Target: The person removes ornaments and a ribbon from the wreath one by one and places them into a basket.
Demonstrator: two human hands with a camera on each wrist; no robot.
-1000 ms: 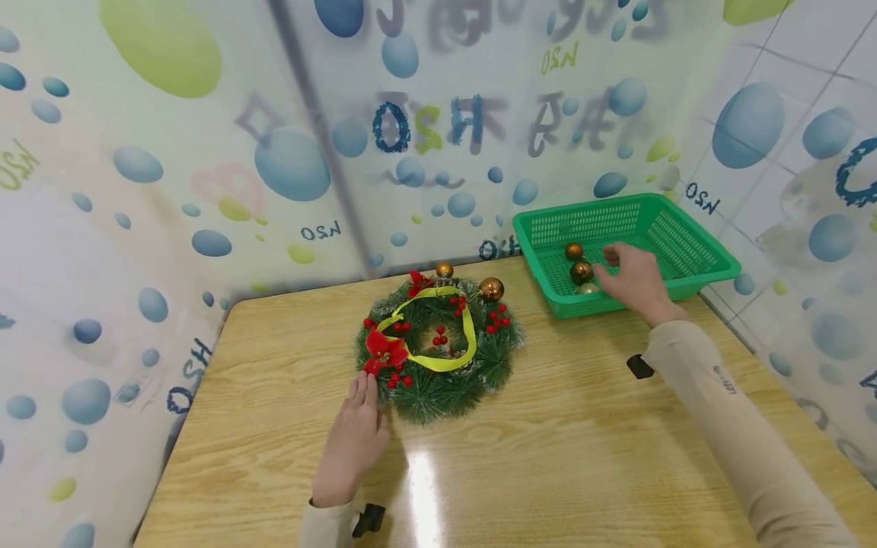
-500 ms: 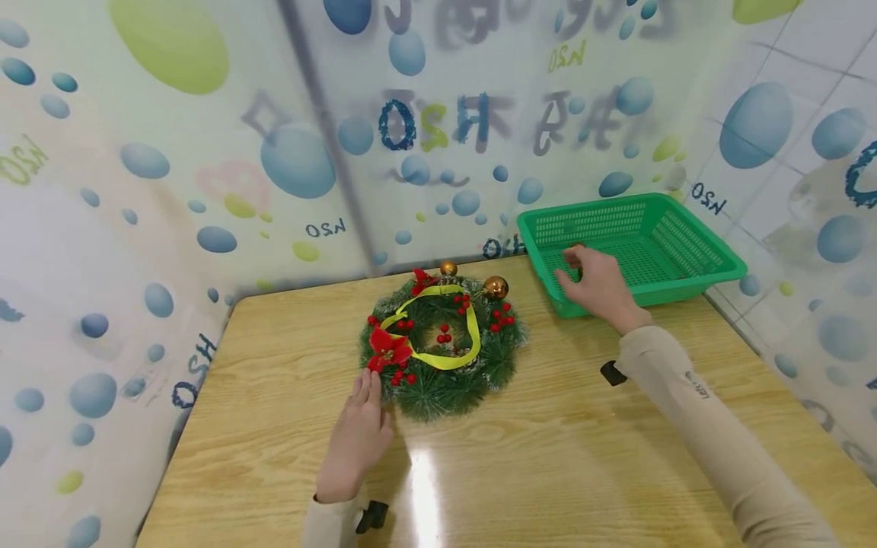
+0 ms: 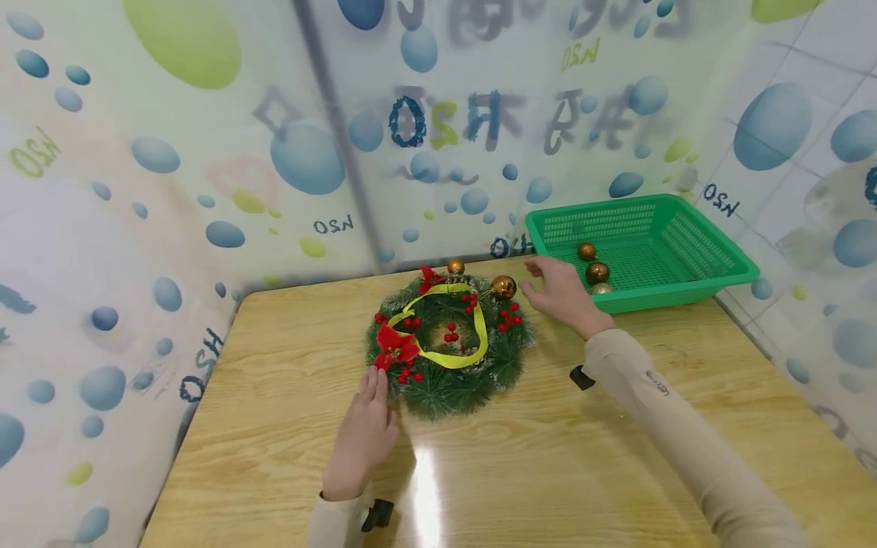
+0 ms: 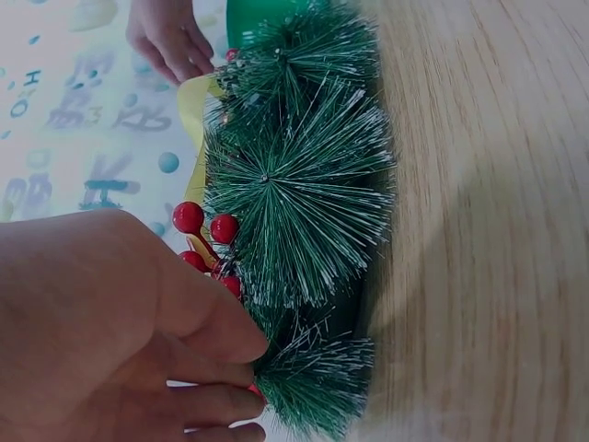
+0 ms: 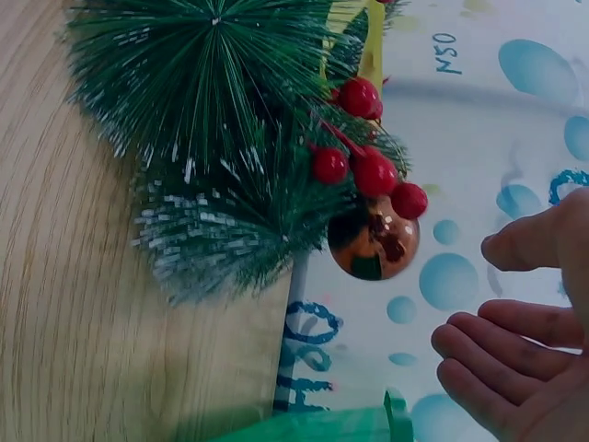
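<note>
A green wreath (image 3: 436, 399) with frosted needles, red berries and a red poinsettia (image 3: 396, 348) lies on the wooden table. A yellow ribbon (image 3: 457, 360) loops across its top. My left hand (image 3: 361, 438) touches the wreath's near left edge by the poinsettia, fingers fairly straight; in the left wrist view its fingertips are partly hidden. On the wreath's right side sits a shiny copper ball (image 3: 503, 287), with a smaller gold ball (image 3: 455, 266) at the back. My right hand (image 3: 563, 295) hovers just right of the copper ball, thumb and fingers apart, holding nothing.
A green plastic basket (image 3: 685, 291) stands at the table's back right against the patterned wall covering. In its left end lie a small copper ball (image 3: 586, 251), a brown ball (image 3: 597, 272) and a pale gold ball (image 3: 601, 289).
My right hand has moved left out of the basket to beside the wreath's copper ball, still holding nothing. The left hand has stayed at the wreath's edge. The head view has shifted slightly.
</note>
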